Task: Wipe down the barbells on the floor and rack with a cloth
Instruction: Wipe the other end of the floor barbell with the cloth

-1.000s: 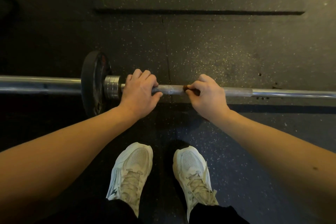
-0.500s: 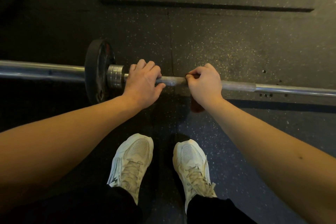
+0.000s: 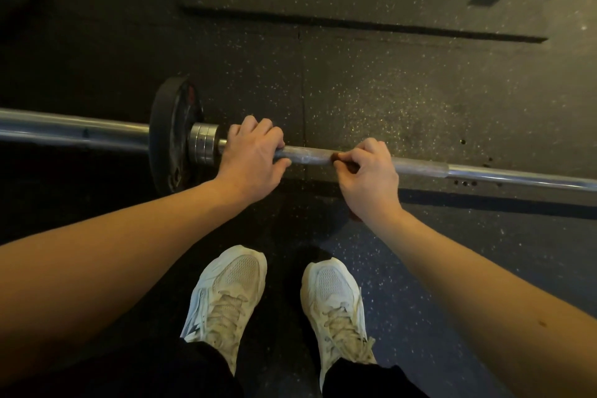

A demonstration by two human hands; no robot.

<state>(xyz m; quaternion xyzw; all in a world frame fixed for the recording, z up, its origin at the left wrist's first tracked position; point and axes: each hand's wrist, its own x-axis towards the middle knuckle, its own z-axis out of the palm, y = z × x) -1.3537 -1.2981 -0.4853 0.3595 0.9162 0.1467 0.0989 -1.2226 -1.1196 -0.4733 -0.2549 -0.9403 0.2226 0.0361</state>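
Mid-frame, our left hand (image 3: 253, 155) still wraps the bar (image 3: 310, 157) beside the plate (image 3: 174, 136), and our right hand (image 3: 366, 171) pinches the brown cloth (image 3: 336, 157) round it, barely shifted since a second ago, so we judge this stretch is still being rubbed.

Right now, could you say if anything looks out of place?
Nothing is askew. The barbell looks dull and smudged between the left hand and the cloth in the right hand; dark specks dot the floor.
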